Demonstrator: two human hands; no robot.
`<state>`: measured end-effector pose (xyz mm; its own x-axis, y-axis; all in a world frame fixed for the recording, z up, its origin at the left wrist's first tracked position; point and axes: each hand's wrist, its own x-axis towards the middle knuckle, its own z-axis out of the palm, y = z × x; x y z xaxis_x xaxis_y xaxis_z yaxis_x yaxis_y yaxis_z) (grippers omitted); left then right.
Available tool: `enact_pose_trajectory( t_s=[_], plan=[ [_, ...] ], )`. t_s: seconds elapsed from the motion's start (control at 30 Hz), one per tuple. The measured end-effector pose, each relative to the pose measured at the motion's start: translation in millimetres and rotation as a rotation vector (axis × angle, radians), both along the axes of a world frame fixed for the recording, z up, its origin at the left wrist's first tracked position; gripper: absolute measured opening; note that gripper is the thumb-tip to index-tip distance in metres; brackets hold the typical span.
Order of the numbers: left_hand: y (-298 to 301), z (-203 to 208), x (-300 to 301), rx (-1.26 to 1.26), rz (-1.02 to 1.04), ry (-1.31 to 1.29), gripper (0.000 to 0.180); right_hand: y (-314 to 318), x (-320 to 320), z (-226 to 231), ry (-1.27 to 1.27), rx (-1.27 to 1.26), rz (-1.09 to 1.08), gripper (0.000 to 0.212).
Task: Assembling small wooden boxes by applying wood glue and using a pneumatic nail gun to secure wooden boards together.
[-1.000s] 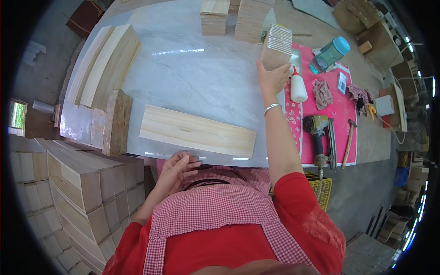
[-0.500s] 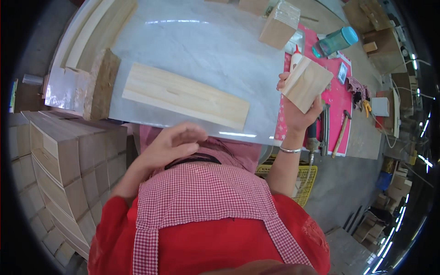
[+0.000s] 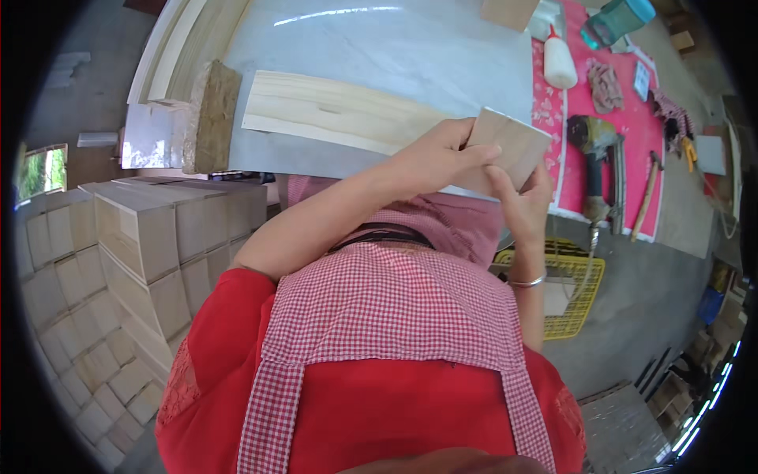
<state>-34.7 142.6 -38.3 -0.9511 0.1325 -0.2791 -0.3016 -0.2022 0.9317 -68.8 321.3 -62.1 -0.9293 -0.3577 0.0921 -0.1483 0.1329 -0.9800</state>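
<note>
Both my hands grip a small square wooden panel above the front edge of the table, right of centre. My left hand holds its left side, with the thumb lying across the face. On the lower right, my right hand pinches the panel between thumb and fingers; its far fingers are hidden behind the wood. A long pale wooden board lies flat on the table, its right end close behind my left hand.
A white glue bottle, a rag, a pneumatic nail gun and a hammer lie on the pink cloth at right. A teal water bottle is beyond. Wooden boxes are stacked at left; a yellow basket sits below.
My left hand has come from above the apron to the panel and taken hold of it. The panel has moved nearer and turned in my right hand. The view has shifted too.
</note>
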Motion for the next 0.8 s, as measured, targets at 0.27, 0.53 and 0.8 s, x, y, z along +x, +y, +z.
enact_pose_trajectory(
  t_s=[0.27,0.53,0.8],
  plan=[
    [2,-8,5,-0.064,-0.002,-0.084,0.040,4,6,-5,-0.287,0.079,0.072,0.066],
    [15,4,13,-0.370,-0.060,0.153,0.049,10,8,7,0.172,0.407,0.017,0.085],
    [-30,-15,-4,-1.458,-0.438,0.576,0.100,33,3,-41,0.260,0.276,0.063,0.094]
  ],
)
